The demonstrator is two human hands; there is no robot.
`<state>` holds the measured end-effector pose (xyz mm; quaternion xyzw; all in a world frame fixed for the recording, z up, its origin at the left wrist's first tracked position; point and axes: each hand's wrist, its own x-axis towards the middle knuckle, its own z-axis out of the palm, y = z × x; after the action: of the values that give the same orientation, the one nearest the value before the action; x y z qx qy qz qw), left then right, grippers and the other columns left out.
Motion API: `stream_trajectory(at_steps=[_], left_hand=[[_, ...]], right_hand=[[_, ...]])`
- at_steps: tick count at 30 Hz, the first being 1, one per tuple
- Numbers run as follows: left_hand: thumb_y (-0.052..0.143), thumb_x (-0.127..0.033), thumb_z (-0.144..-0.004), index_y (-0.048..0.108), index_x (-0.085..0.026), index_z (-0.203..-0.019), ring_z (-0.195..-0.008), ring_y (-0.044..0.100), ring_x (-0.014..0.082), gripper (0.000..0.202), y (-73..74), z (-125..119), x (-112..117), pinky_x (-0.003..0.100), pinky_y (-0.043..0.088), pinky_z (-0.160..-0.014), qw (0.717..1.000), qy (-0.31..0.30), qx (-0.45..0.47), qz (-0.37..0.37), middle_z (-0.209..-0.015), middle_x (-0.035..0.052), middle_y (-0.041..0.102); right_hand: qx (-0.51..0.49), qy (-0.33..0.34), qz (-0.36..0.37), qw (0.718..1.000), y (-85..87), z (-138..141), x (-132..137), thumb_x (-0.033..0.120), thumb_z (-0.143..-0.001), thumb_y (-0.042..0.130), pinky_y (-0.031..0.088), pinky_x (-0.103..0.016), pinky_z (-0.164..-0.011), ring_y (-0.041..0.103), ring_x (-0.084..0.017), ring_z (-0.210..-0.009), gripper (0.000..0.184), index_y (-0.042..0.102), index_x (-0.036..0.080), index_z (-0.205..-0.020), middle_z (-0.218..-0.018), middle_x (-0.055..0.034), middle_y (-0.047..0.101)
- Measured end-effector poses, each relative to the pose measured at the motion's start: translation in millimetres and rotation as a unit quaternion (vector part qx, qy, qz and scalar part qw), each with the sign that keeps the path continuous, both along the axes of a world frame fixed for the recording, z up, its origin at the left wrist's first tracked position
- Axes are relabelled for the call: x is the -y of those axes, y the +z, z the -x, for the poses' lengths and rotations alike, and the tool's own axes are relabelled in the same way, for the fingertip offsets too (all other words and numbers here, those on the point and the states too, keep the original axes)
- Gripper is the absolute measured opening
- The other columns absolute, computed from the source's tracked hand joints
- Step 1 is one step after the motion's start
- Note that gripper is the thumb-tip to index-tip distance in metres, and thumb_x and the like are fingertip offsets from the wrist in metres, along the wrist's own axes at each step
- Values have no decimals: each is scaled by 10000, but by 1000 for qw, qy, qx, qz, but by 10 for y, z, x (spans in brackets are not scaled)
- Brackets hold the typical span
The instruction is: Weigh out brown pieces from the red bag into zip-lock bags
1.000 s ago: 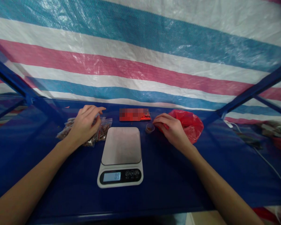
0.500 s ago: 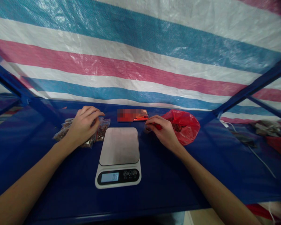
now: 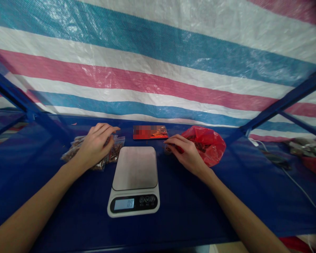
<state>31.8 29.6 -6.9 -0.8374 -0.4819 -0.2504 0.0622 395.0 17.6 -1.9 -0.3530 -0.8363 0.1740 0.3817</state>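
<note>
My left hand (image 3: 94, 144) lies on a pile of small clear bags (image 3: 115, 151) with brown contents, left of the scale, its fingers curled over them. My right hand (image 3: 185, 151) is right of the scale, fingers pinched together over a small round cup (image 3: 166, 149) that is mostly hidden beneath them. Just behind that hand sits a crumpled red plastic bag (image 3: 210, 146) with dark pieces inside. A white digital kitchen scale (image 3: 135, 168) with a bare steel plate stands between my hands, and its display (image 3: 123, 204) is lit.
A flat red packet (image 3: 150, 132) lies behind the scale on the blue shelf (image 3: 68, 207). A striped tarp (image 3: 158, 70) closes the back. Blue frame bars (image 3: 287, 100) slant at both sides. Cables and clutter (image 3: 302, 149) lie far right.
My right hand slid left and closed over the small cup, which stood uncovered beside it before. My left hand's fingers curled down onto the clear bags.
</note>
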Motion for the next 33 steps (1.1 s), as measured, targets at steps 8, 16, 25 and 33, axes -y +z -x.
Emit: stream_trajectory(at_steps=[8, 16, 25, 33], left_hand=[[412, -223, -1010, 686, -170, -1159, -1118, 576, 298, 316, -6, 11, -9, 473, 466, -969, 1000, -8, -6, 1, -1141, 105, 692], [423, -220, -1008, 700, -173, -1117, -1114, 569, 293, 301, -18, 21, -18, 472, 466, -980, 1000, -15, -10, -5, -1124, 101, 689], [429, -191, -999, 707, -173, -1107, -1118, 576, 300, 299, 39, -5, 17, 468, 475, -944, 1000, -12, -10, -13, -1120, 109, 693], [413, -190, -1005, 703, -165, -1103, -1115, 580, 302, 307, 61, -29, 36, 472, 478, -926, 1000, -12, -11, -7, -1118, 115, 694]], right_hand=[[95, 4, -35, 995, 15, -66, 9, 122, -1039, 484, 567, -361, -880, 673, -216, -996, 288, 696, 226, -1203, -1121, -98, 678], [107, -9, -6, 994, 49, -58, 31, 161, -1027, 543, 556, -356, -893, 658, -208, -989, 265, 701, 230, -1229, -1115, -89, 649], [31, -51, 19, 998, -21, -33, -29, 123, -1005, 545, 547, -336, -817, 670, -202, -897, 252, 748, 242, -1094, -991, -61, 675], [-13, -100, 6, 995, -27, -59, -27, 118, -1009, 529, 532, -353, -910, 680, -217, -1001, 279, 740, 251, -1134, -1068, -60, 700]])
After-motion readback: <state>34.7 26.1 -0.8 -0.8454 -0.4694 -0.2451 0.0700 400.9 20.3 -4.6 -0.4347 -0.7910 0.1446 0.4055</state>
